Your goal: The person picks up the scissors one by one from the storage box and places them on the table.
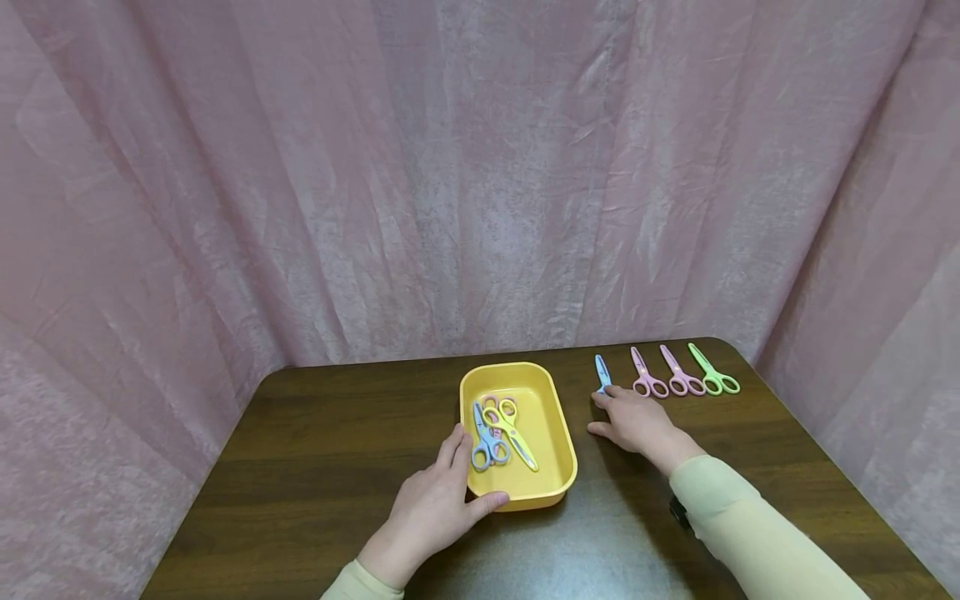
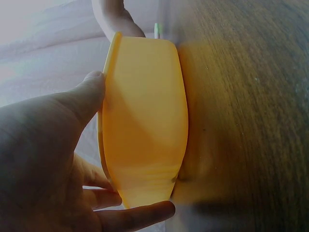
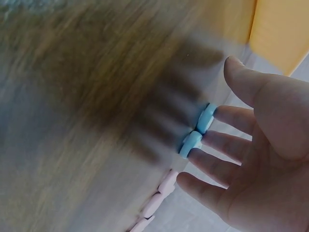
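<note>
My left hand point(image 1: 435, 502) rests against the near left corner of a yellow tray point(image 1: 564, 433). Its thumb lies at the near rim and its extended fingers along the left side, as the left wrist view also shows. Inside the tray lie blue scissors point(image 1: 480, 422), yellow scissors point(image 1: 522, 446) and pink scissors point(image 1: 490, 401), partly overlapping. Over on the right, my right hand point(image 1: 637, 421) reaches over another pair of blue scissors point(image 1: 603, 374), covering their handles in the head view. In the right wrist view its straight fingertips are at the blue handles point(image 3: 191, 143), the thumb apart.
Right of those blue scissors, two pink pairs point(image 1: 649, 385) point(image 1: 681, 382) and a green pair point(image 1: 718, 382) stand in a row near the back edge of the dark wooden table point(image 1: 322, 450). Pink curtains point(image 1: 480, 183) hang behind and at both sides.
</note>
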The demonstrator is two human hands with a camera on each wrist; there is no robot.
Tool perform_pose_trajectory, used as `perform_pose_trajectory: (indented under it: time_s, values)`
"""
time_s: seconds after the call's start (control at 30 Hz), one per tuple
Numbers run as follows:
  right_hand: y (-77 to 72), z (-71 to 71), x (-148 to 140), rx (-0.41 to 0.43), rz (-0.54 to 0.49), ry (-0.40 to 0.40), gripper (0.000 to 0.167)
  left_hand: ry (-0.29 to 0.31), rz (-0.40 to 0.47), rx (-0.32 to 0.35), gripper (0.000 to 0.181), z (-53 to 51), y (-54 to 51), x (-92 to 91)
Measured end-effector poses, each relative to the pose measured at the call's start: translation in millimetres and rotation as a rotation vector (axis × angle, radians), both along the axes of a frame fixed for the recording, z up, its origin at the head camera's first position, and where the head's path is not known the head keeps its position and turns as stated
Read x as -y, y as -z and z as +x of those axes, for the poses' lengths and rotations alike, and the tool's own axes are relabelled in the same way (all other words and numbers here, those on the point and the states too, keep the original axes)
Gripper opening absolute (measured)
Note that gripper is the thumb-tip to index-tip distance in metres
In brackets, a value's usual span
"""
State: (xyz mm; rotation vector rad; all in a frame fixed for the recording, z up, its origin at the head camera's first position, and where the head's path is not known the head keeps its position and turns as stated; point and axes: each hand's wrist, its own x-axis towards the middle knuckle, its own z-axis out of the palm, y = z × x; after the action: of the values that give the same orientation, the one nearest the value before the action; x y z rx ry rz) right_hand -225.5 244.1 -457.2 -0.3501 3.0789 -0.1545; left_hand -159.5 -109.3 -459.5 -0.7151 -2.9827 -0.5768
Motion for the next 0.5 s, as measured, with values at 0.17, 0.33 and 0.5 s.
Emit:
perform_pose_trajectory:
  time_s: [0.17,0.33,0.5]
  values:
    - [0.9,-2.9,-1.8,-0.005,0.000,0.002,0.062,0.001,0.004,-0.001,0.105,0.3,-1.1,0.1]
    - [0.9,-6.1,-3.2,0.007,-0.001,0.012,0.063,0.001,0.004,0.001,0.105,0.5,-1.9,0.2]
    - [1.5,-9.3,-5.2,0.013,0.010,0.017,0.062,0.003,0.004,0.002,0.105,0.1,-2.1,0.6]
